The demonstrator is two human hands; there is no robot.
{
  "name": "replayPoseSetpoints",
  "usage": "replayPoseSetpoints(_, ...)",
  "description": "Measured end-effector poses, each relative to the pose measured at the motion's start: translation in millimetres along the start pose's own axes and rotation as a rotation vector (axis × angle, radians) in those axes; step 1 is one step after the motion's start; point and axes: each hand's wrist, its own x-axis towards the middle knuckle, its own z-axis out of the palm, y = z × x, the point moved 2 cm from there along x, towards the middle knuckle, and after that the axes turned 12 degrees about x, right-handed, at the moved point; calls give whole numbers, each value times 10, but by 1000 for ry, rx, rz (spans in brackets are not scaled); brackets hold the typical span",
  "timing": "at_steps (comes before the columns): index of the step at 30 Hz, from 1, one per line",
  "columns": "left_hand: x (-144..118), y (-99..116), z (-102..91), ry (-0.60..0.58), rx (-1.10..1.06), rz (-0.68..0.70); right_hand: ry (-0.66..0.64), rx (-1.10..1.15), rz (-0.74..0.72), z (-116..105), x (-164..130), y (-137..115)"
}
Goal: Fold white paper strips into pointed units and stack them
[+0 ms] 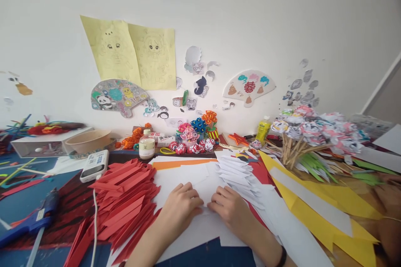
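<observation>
**White paper under both hands, mid-fold**

White paper lies flat on the bench, straight in front of the person, and both hands press down on it. The left hand and the right hand sit side by side, almost touching, fingers curled down with the tips on the sheet; they pinch nothing off the surface, they pin and crease it. A black band circles the right wrist.

Judging from the pose, the step in hand is flattening a fold in this sheet. The next move likely calls for a firm run of the fingertips along the crease while the other hand keeps the paper from sliding.

Just left of the hands rises a heap of folded red strips; just beyond the right hand, a stack of folded white pieces. Yellow sheets spread to the right, near a bunch of paper flowers on sticks. A blue glue gun rests at the far left.
</observation>
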Motion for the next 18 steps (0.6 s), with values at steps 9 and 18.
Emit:
replayPoseSetpoints(9,0,-23,136,72,119,153,-3,20,53,12,27,2)
replayPoseSetpoints(18,2,13,117,30,200,223,3,-16,53,14,38,-27)
